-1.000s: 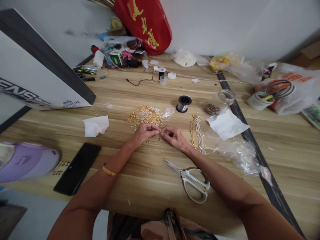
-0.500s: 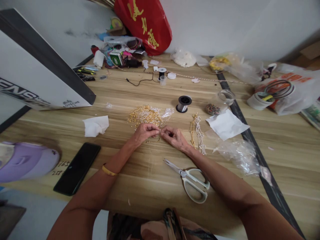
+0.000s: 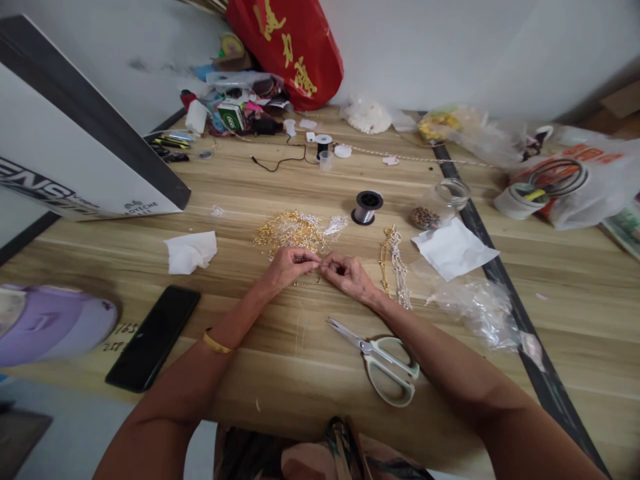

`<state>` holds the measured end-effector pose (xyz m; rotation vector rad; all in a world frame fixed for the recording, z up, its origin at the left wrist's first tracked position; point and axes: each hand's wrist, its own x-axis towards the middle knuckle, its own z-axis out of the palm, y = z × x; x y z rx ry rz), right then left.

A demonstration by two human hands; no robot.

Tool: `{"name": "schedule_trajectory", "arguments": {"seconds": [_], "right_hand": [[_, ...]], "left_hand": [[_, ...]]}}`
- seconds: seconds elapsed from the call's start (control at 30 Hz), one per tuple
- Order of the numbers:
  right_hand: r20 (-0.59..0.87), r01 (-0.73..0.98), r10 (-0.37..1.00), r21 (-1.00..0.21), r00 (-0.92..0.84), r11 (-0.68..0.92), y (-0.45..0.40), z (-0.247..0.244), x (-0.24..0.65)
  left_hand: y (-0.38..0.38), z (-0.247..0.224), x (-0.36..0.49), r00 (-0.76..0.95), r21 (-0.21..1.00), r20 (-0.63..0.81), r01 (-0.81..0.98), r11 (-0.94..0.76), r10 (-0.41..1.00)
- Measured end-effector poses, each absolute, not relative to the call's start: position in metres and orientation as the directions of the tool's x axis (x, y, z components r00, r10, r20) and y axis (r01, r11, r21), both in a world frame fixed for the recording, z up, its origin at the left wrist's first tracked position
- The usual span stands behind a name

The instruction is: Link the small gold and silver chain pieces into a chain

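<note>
My left hand (image 3: 291, 265) and my right hand (image 3: 346, 272) meet fingertip to fingertip over the table, both closed in a pinch. A thin gold chain (image 3: 306, 283) loops just under the fingers, its upper part hidden at the fingertips. Right behind the hands lies a tangled heap of gold and silver beaded chains (image 3: 290, 231), with a clear plastic wrap (image 3: 335, 225) at its right end. Gold and silver chains (image 3: 399, 267) are laid out beyond my right wrist. White-handled scissors (image 3: 380, 360) rest beside my right forearm, blades pointing up and left.
A spool of wire (image 3: 367, 207) stands behind the hands. To the right are a tipped jar of beads (image 3: 440, 203), white paper (image 3: 455, 249) and plastic bags (image 3: 480, 310). A phone (image 3: 153, 339), crumpled tissue (image 3: 191, 252) and large box (image 3: 85, 147) are on the left.
Almost nothing differs. My fingertips shift very slightly where they meet, and the whole view moves a touch.
</note>
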<state>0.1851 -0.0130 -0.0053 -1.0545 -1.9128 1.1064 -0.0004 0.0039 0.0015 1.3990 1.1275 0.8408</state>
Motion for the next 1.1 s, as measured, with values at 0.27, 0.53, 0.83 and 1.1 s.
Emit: {"name": "schedule_trajectory", "arguments": {"seconds": [0.27, 0.53, 0.83, 1.1], "right_hand": [[0.129, 0.336, 0.902, -0.899, -0.412, 0.282, -0.0129, -0.0059, 0.1846], [0.135, 0.329, 0.898, -0.899, -0.419, 0.288, -0.0131, -0.0044, 0.1848], [0.131, 0.318, 0.894, -0.904, -0.428, 0.285, -0.0128, -0.0061, 0.1851], [0.136, 0.319, 0.894, -0.902, -0.426, 0.29, -0.0129, -0.0066, 0.1848]], "left_hand": [[0.0028, 0.0028, -0.0001, 0.31, 0.983, -0.09, 0.18, 0.035, 0.946], [0.003, 0.0053, -0.0004, 0.3, 0.984, -0.104, 0.169, 0.054, 0.948], [0.0007, 0.0101, 0.0014, 0.251, 0.982, -0.102, 0.178, 0.057, 0.963], [0.0009, 0.0059, 0.0006, 0.259, 0.963, 0.008, 0.259, -0.077, 0.966]]}}
